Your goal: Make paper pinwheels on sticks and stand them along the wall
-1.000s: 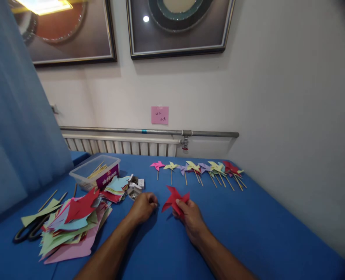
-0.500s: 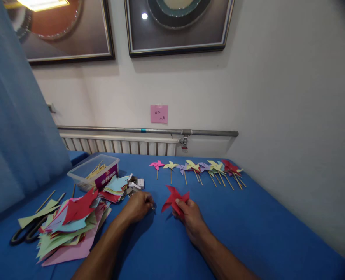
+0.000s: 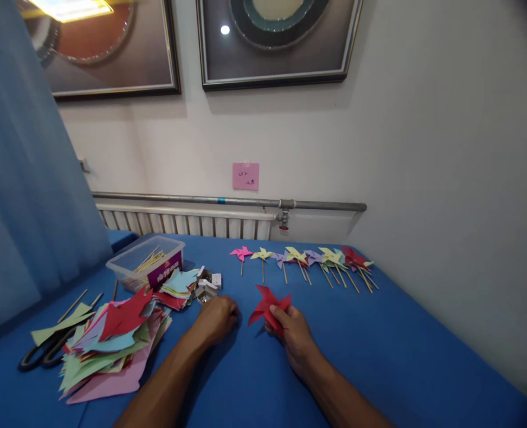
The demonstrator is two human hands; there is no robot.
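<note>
The red pinwheel (image 3: 263, 306), pinched by the right hand (image 3: 296, 336), lies just right of the left hand (image 3: 214, 318), whose curled fingers' contents I cannot tell.

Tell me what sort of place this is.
Probably an indoor craft corner, though I can't tell in what kind of building. The right hand holds a red pinwheel, a pile of coloured paper lies nearby, and a radiator shows in the background.

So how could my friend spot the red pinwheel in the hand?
Find the blue table, then the right hand above it. That hand holds the red pinwheel. Unlike the row of pinwheels behind, it shows no stick.
</note>
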